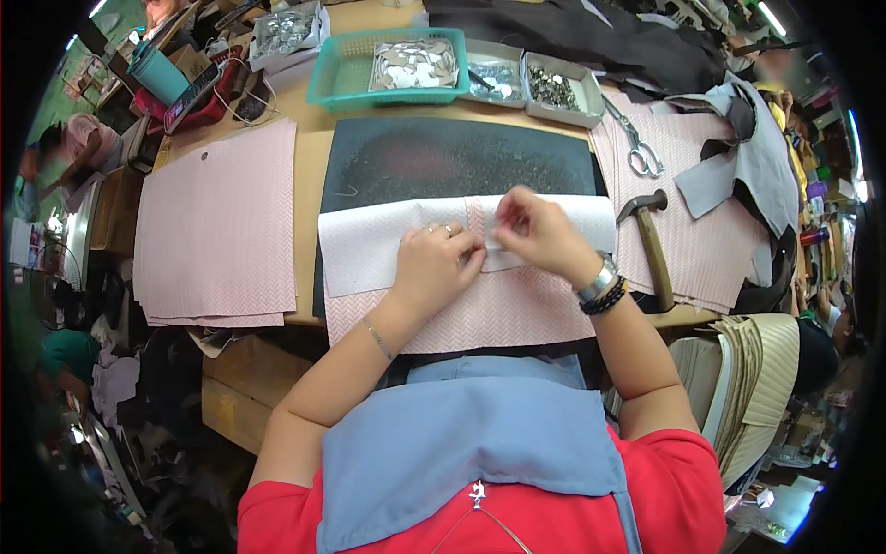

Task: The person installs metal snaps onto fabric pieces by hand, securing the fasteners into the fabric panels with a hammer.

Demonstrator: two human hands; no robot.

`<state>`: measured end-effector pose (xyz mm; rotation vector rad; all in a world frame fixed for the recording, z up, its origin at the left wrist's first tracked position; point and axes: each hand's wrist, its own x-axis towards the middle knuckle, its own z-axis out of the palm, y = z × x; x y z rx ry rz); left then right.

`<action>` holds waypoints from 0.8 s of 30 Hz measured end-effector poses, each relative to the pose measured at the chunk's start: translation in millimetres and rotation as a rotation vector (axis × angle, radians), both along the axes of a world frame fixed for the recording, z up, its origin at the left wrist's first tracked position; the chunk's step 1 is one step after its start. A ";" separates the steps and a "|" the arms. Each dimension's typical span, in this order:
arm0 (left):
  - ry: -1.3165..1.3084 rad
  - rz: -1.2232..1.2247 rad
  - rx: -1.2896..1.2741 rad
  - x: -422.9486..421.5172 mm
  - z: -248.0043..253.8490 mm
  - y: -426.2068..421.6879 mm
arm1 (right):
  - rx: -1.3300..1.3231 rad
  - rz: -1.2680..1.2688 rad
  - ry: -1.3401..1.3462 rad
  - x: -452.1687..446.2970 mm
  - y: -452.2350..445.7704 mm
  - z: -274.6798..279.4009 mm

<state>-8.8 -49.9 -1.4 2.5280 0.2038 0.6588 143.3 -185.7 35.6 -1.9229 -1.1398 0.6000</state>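
Observation:
A pink herringbone fabric panel (461,314) lies in front of me, its upper part folded over so the white backing (365,254) faces up. A narrow pink strip (475,217) crosses that backing near the middle. My left hand (434,263) rests on the panel with curled fingers, its thumb and forefinger pinching at the strip's lower end. Just to the right, my right hand (540,231) is raised slightly over the backing, fingertips drawn together and a little blurred. Whatever those fingertips hold is too small to make out. Beneath the panel is a dark worn mat (452,152).
Pink panels are stacked on the left (217,231) and right (688,249). A hammer (655,254) and scissors (637,148) lie right of the mat. Behind it stand a teal basket (323,78) with pale pieces and a box of metal parts (558,90). Other people sit at both sides.

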 end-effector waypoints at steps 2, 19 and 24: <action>0.017 0.012 0.059 -0.2 6.2 -1.4 | 0.101 -0.094 -0.081 36.6 7.6 7.1; 0.058 -0.070 -0.211 -4.7 0.1 6.8 | -0.586 -0.400 -0.551 259.9 78.9 -31.1; 0.118 -0.036 -0.092 -2.8 1.6 2.5 | -0.577 -0.388 -0.605 250.8 77.1 -20.5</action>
